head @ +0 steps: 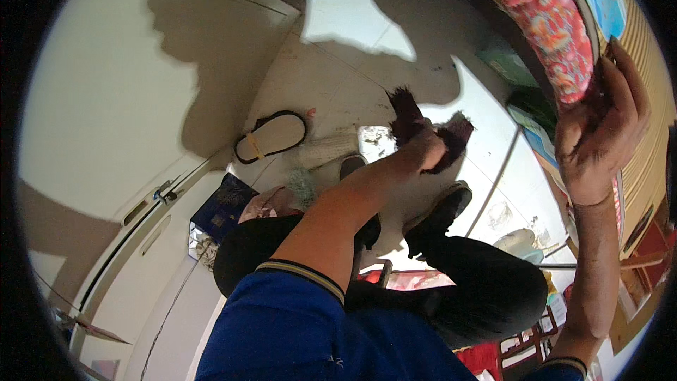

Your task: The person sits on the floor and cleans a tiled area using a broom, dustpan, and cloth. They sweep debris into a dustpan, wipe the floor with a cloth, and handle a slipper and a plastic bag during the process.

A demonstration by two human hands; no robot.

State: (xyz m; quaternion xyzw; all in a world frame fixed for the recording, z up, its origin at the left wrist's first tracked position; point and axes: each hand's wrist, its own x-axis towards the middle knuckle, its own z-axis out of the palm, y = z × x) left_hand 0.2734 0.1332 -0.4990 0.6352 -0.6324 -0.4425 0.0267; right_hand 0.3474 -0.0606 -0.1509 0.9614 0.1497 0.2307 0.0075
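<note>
Below me, my left hand (431, 148) is closed around a dark maroon cloth (455, 135) with frayed ends, held above the floor between my shoes. The cloth's ends stick out on both sides of the fist. On the right, my right hand (603, 127) is raised with bent fingers at the edge of a red floral fabric (560, 47). Its fingertips touch the rim beside a cardboard box (642, 153); the thumb is hidden, and I cannot tell whether it grips that edge.
White cabinet doors (116, 63) with a lock stand at the left. A slipper or insole with a pale band (275, 135) lies on the tiled floor (317, 79). A dark blue box (225, 206) sits near my left knee. At the lower right are wooden frames (534, 341) and a plastic bag (515, 243).
</note>
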